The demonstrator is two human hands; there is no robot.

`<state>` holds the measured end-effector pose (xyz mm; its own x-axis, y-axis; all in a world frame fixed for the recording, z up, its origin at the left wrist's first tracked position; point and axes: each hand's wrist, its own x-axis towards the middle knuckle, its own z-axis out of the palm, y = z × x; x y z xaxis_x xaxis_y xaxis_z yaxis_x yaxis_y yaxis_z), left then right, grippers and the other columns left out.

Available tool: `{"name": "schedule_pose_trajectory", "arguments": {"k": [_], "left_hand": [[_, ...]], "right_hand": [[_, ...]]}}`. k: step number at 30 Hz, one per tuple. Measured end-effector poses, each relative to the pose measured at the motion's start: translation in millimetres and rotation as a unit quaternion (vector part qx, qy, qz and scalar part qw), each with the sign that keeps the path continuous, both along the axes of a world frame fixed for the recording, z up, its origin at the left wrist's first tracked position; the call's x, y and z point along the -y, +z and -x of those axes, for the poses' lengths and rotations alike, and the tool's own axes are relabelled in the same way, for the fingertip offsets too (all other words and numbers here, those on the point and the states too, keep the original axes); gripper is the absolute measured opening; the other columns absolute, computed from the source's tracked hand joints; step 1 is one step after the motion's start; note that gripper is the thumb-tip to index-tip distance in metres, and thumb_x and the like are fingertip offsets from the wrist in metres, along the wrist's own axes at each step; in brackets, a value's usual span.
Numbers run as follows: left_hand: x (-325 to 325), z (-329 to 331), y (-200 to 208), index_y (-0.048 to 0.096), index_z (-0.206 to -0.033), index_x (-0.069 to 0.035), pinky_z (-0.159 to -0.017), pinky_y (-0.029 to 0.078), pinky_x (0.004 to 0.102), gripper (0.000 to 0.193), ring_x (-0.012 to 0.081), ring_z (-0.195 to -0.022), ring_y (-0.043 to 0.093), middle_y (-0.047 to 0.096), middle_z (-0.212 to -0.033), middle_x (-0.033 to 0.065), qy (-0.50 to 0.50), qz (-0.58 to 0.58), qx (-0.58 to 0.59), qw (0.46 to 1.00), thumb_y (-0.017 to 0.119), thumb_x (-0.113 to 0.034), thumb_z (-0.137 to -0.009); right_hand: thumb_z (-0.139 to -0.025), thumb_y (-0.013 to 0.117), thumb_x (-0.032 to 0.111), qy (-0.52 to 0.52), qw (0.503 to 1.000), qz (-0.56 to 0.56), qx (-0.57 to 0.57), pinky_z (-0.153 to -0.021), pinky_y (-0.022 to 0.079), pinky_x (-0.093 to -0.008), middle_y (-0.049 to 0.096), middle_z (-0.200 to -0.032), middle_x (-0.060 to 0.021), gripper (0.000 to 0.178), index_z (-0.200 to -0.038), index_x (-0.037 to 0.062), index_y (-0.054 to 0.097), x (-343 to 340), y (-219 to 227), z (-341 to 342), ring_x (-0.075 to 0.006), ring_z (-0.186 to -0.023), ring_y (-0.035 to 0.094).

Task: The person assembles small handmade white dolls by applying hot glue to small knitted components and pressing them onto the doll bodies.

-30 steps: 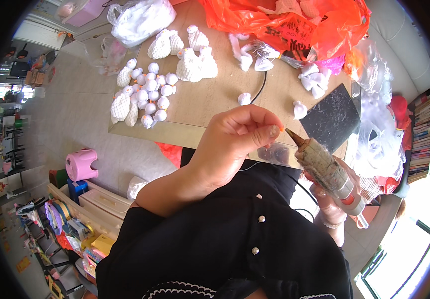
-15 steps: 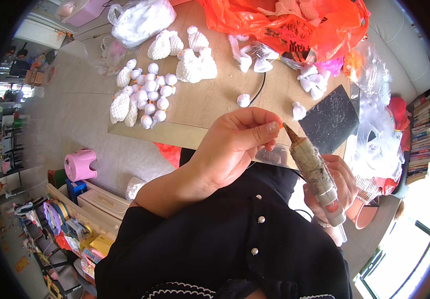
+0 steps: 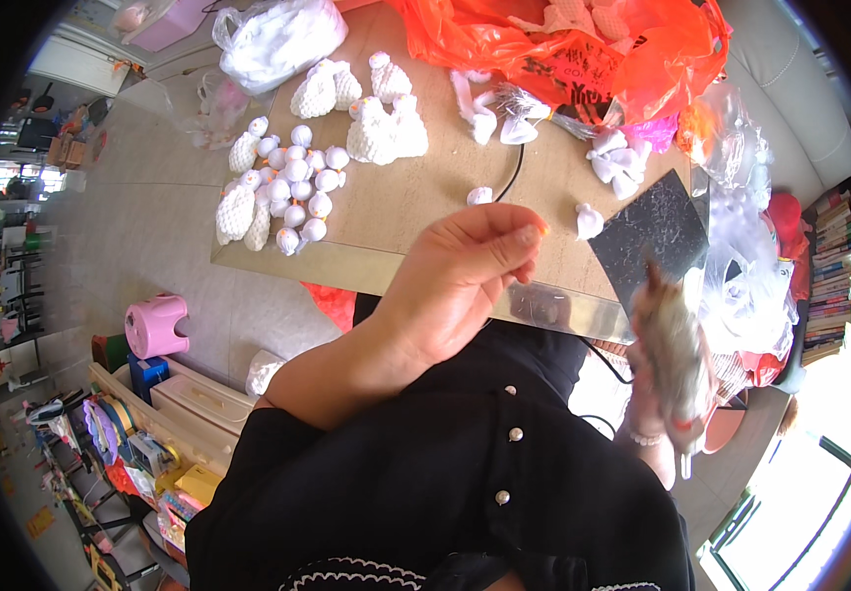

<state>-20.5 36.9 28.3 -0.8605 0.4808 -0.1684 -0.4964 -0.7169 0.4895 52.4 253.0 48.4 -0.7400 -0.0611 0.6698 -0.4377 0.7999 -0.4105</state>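
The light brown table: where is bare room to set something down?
Bare tabletop shows between the small white balls and left hand, and between that hand and the flat black sheet. Crowded: far edge, beneath the red plastic bag.

We count one left hand [image 3: 455, 286] and one right hand [image 3: 644, 399], one glue gun [image 3: 677, 360] and one small orange piece [image 3: 544, 229]. On one table [image 3: 396, 212] we find one black square board [image 3: 654, 227], two lone white balls [image 3: 589, 222], and a cluster of white balls [image 3: 296, 169] numbering more than a dozen, too crowded for us to total exactly. We also count three pearl buttons [image 3: 516, 434], one beaded bracelet [image 3: 647, 439] and one pink stool [image 3: 157, 327].
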Motion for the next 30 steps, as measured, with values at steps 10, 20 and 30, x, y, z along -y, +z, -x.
{"name": "schedule_pose_trajectory", "arguments": {"k": [10,20,30], "left_hand": [[47,23,-50,0.062,-0.099,0.0,-0.075,0.047,0.0246,0.011,0.0087,-0.081,0.056,0.063,-0.091,0.0034,0.119,0.408,-0.185,0.886,0.062,-0.005,-0.089],[32,24,-81,0.061,-0.099,0.002,-0.081,0.047,0.0246,0.01,0.0099,-0.09,0.059,0.064,-0.099,0.0054,0.125,0.466,-0.184,0.857,0.059,-0.002,-0.091],[39,3,-67,0.057,-0.098,0.003,-0.082,0.048,0.0259,0.008,0.0133,-0.092,0.06,0.063,-0.106,0.0115,0.154,0.433,-0.199,0.865,0.055,0.001,-0.091]], "right_hand": [[-0.066,0.08,0.021,-0.27,0.918,-0.189,0.222,-0.074,0.043,-0.0452,0.053,-0.092,-0.0154,0.039,-0.085,0.0003,0.053,-57,-74,16,-0.0346,-0.087,0.052],[-0.074,0.069,0.009,-0.042,0.972,-0.092,0.21,-0.089,0.044,-0.0408,0.056,-0.115,-0.0158,0.036,-0.108,0.0001,0.058,50,-30,62,-0.0331,-0.105,0.053],[-0.071,0.07,0.003,0.046,0.965,0.131,0.224,-0.081,0.046,-0.0352,0.065,-0.094,-0.0097,0.033,-0.103,0.0031,0.061,104,-77,75,-0.0253,-0.087,0.061]]}}
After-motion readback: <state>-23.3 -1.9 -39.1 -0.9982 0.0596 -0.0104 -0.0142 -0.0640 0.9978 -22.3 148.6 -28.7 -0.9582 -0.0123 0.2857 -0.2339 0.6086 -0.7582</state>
